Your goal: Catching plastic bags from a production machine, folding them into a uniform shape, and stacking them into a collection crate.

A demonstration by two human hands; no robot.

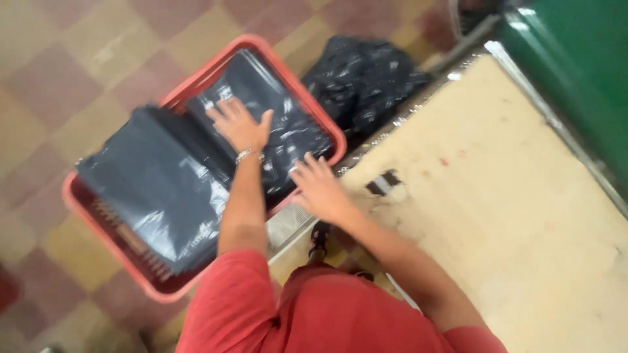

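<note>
Below the head camera, a red crate (78, 196) stood on the tiled floor (39, 78), just beside the bench (497, 196). It held two stacks of dark grey plastic bags (157, 189), one nearer the person and one toward the far corner. The left hand (241, 124) lay flat on the far stack, grip wide, fingers spread, holding nothing. The right hand (319, 189) hovered over the crate's rim next to the bench edge, grip also wide and empty; whether it touched the bags could not be told through the blur. A crumpled black bag (366, 78) lay on the floor beyond the crate.

To do the step well, the left palm should have pressed the stack flat while the right fingers separated one top bag at its edge, as the slick film would likely slide or lift in pairs.
</note>
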